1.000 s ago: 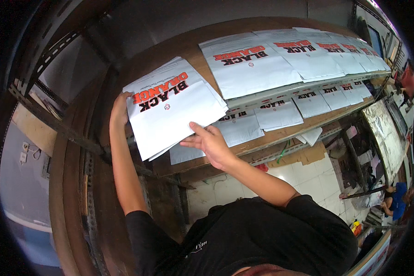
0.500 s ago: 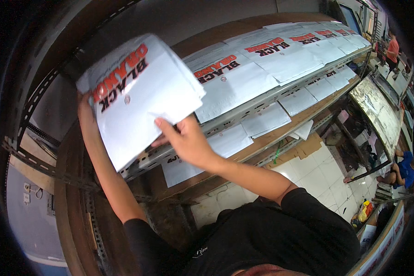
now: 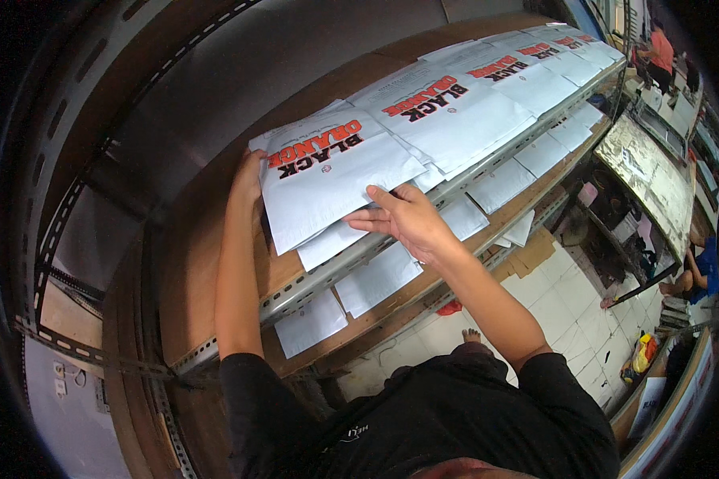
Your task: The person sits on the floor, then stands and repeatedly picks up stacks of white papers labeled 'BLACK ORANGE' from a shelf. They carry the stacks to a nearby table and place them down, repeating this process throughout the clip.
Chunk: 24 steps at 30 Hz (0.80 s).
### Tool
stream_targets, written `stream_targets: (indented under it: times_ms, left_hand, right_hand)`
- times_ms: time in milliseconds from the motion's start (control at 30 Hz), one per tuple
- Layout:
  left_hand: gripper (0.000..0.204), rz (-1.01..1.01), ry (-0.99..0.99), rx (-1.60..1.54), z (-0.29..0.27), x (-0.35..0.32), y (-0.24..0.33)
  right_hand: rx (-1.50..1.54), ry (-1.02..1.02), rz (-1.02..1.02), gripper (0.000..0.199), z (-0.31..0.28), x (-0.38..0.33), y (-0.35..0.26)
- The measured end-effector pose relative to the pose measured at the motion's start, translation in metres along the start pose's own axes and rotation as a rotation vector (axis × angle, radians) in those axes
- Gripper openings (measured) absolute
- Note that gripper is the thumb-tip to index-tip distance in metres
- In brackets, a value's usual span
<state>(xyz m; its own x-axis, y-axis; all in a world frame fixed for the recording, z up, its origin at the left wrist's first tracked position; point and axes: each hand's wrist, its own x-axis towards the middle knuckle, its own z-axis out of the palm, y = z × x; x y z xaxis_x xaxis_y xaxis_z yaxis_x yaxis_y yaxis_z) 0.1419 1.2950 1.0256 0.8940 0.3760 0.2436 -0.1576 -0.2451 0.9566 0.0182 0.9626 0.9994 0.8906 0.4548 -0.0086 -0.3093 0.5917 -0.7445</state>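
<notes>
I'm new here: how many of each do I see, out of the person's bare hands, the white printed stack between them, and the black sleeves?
Bare hands: 2, left hand and right hand
Flat white stack with black and orange print: 1
Short black fabric sleeves: 2, left sleeve and right sleeve
Total: 5

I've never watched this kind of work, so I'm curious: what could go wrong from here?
The held white sheets have uneven edges, so they might slide apart. Their side sits right by the neighbouring sheets, which could be nudged or creased. The right hand appears close to the shelf's metal edge and might knock it.
</notes>
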Motion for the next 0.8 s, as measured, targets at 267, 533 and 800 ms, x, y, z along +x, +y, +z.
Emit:
stream_targets:
  times_ms: [267,533,800]
  left_hand:
    - [0.053,-0.092,-0.146,0.894,-0.021,0.023,-0.01]
    - [0.051,-0.166,0.023,0.792,-0.026,0.003,-0.015]
    - [0.042,-0.579,-0.071,0.753,-0.024,0.046,-0.02]
  right_hand:
    - [0.067,-0.022,0.036,0.058,-0.016,-0.008,-0.011]
    - [-0.12,0.022,-0.075,0.045,-0.038,-0.07,-0.013]
    - [-0.01,0.081,-0.044,0.04,-0.041,-0.064,0.025]
